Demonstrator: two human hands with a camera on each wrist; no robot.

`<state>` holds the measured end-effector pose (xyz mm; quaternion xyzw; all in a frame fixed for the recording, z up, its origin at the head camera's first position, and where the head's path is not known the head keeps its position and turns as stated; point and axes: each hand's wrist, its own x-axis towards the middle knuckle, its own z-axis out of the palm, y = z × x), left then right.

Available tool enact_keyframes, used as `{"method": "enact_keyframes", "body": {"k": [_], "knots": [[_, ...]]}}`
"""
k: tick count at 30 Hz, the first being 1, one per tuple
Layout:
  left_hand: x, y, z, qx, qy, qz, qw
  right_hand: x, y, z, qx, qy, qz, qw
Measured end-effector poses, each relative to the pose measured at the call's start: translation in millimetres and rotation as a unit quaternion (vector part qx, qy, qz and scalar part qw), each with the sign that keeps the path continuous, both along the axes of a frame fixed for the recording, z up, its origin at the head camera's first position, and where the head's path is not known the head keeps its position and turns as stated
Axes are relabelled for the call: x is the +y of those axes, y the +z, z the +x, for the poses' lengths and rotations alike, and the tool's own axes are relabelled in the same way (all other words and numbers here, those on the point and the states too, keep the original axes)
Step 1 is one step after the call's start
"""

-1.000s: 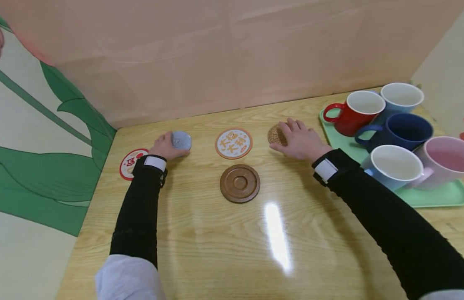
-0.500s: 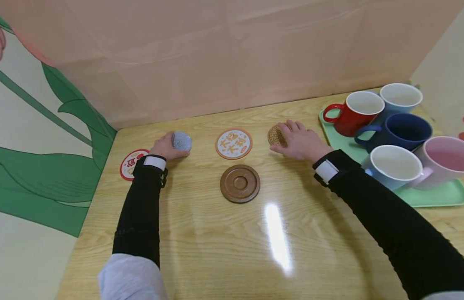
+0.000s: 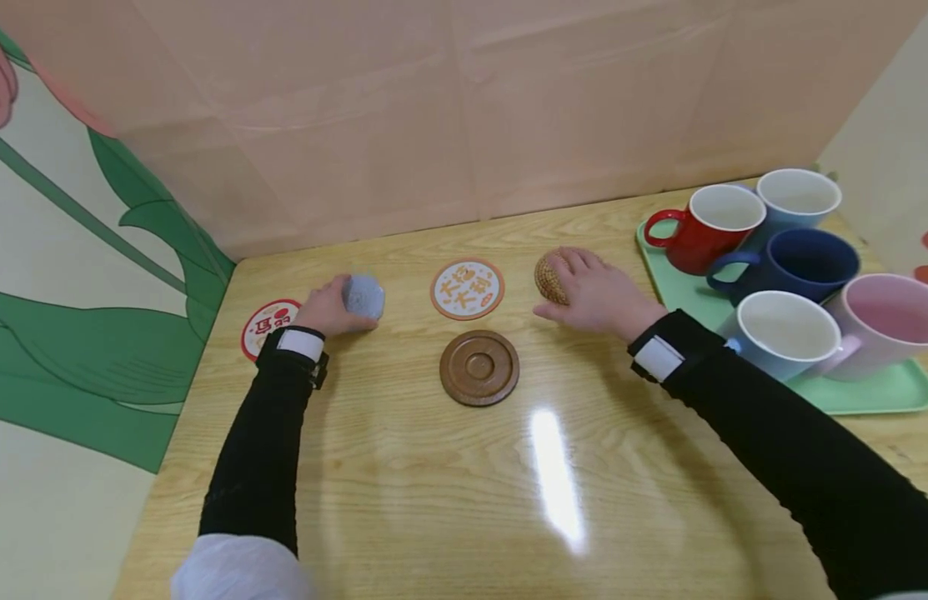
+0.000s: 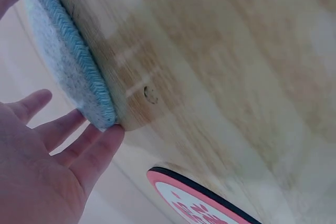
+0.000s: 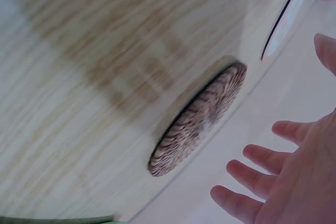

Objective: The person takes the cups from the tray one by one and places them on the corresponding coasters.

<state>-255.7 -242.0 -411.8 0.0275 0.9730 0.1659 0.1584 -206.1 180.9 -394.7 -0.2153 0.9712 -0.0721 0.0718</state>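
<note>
At the left of the head view, my left hand (image 3: 328, 308) grips a pale blue-grey fabric coaster (image 3: 365, 297) by its edges. In the left wrist view this coaster (image 4: 65, 59) shows a braided blue rim, with thumb and fingertips at opposite ends of it. My right hand (image 3: 594, 298) hovers over a round woven brown coaster (image 3: 548, 279), covering its right part in the head view. From the right wrist, the woven coaster (image 5: 199, 121) lies on the table, and the right hand's fingers (image 5: 257, 182) are spread apart from it.
Between the hands lie an orange-rimmed printed coaster (image 3: 467, 288) and a brown wooden coaster (image 3: 479, 367). A red-rimmed coaster (image 3: 267, 327) sits by the left wrist. At right, a green tray (image 3: 681, 283) carries several mugs, including a red mug (image 3: 707, 237). A wall stands behind.
Both hands have shifted only slightly. The left hand and the fabric coaster moved slightly toward me, while the right hand moved a little lower over the woven coaster.
</note>
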Motion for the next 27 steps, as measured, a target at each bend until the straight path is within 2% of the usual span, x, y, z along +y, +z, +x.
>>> {"method": "enact_keyframes", "body": {"k": [4, 12, 16, 22, 27], "knots": [[-0.5, 0.5, 11.9, 0.000, -0.024, 0.008, 0.9997, -4.7, 0.5, 6.8, 0.006, 0.016, 0.014, 0.9998], [1.2, 2.3, 43.9, 0.006, -0.064, 0.031, 0.9975, -11.1, 1.8, 26.7, 0.013, 0.047, 0.014, 0.9987], [2.1, -0.7, 60.6, 0.016, -0.090, 0.027, 0.9954, -10.5, 1.4, 39.3, 0.035, 0.069, 0.011, 0.9969], [8.1, 0.1, 92.8, 0.037, -0.125, 0.026, 0.9911, -6.4, 1.8, 60.3, 0.044, 0.102, -0.007, 0.9937], [15.4, -0.5, 119.5, 0.063, -0.163, 0.024, 0.9844, -3.7, 3.4, 76.5, 0.046, 0.118, -0.012, 0.9919]]}}
